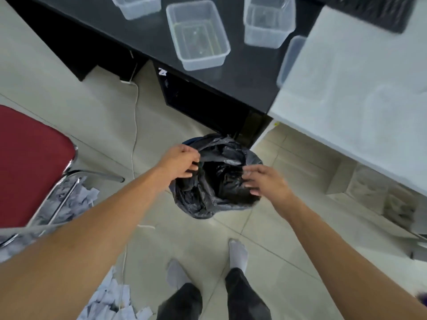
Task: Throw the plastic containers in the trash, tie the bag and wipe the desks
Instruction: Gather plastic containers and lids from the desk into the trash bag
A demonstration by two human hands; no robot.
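A black trash bag lines a small bin on the floor below the desk corner, its mouth open. My left hand pinches the bag's left rim with curled fingers. My right hand hovers over the bag's right rim with fingers spread and relaxed, holding nothing. Several clear plastic containers stand on the black desk: one in the middle, one at the upper left, one at the upper right. Another clear container lies on edge beside the white desk.
A red chair with a chrome frame stands at the left. Torn paper scraps lie on the tiled floor near it. A white cable runs down from under the black desk. My socked feet stand just behind the bin.
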